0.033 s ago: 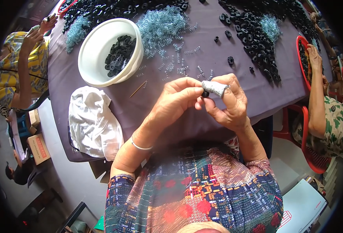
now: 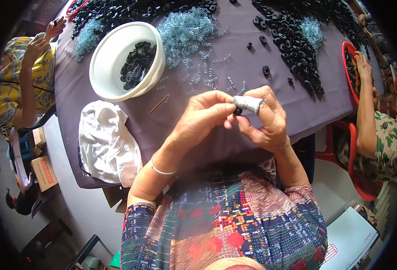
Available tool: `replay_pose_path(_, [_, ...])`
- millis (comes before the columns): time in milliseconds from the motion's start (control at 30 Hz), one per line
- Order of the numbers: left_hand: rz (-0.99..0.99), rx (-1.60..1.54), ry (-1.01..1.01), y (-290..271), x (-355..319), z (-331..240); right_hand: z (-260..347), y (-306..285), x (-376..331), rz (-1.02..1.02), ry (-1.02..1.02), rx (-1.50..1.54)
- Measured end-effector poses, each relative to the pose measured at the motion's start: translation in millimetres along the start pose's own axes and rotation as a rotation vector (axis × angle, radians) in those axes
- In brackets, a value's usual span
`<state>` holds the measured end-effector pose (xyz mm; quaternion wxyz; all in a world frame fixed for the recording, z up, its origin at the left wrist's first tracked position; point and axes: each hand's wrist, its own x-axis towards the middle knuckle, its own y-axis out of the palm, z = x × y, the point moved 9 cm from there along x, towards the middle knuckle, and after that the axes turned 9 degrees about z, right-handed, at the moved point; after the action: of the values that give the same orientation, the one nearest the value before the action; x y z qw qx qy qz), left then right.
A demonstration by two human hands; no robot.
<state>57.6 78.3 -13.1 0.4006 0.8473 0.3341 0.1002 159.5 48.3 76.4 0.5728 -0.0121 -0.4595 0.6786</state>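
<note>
Above the near part of the table, my left hand (image 2: pixel 204 112) and my right hand (image 2: pixel 267 119) meet. A small black plastic piece (image 2: pixel 238 110) is pinched between their fingertips, mostly hidden by them. My left thumb and index finger press together at its left side. From the right, my right thumb and index finger close on it. A grey knitted finger cover (image 2: pixel 248 103) wraps my right index finger. Beyond my hands lie several loose metal springs (image 2: pixel 232 83) and a large heap of springs (image 2: pixel 187 33).
A white tub (image 2: pixel 98 67) holding black pieces stands at left, with a white cloth (image 2: pixel 106 139) nearer me. A thin wooden stick (image 2: pixel 159 104) lies between. Black pieces (image 2: pixel 293 49) are heaped far right. Co-workers' hands are at both sides, one at a red tray (image 2: pixel 345 58).
</note>
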Motion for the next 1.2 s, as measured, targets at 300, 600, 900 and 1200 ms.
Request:
replay_pose_path(300, [0.051, 0.373, -0.310, 16, -12, 9, -19, -4, -25, 0.167, 0.212, 0.337])
replay_pose_path(600, [-0.167, 0.263, -0.076, -5, -6, -4, -57, -16, -28, 0.045, 0.361, -0.168])
replay_pose_path(900, [-0.224, 0.283, -0.042, -6, -7, -3, -41, -8, -26, 0.012, 0.197, -0.403])
replay_pose_path(1200, [-0.176, 0.274, -0.010, -2, -7, -3, -26, -18, -4, 0.026, 0.350, 0.186])
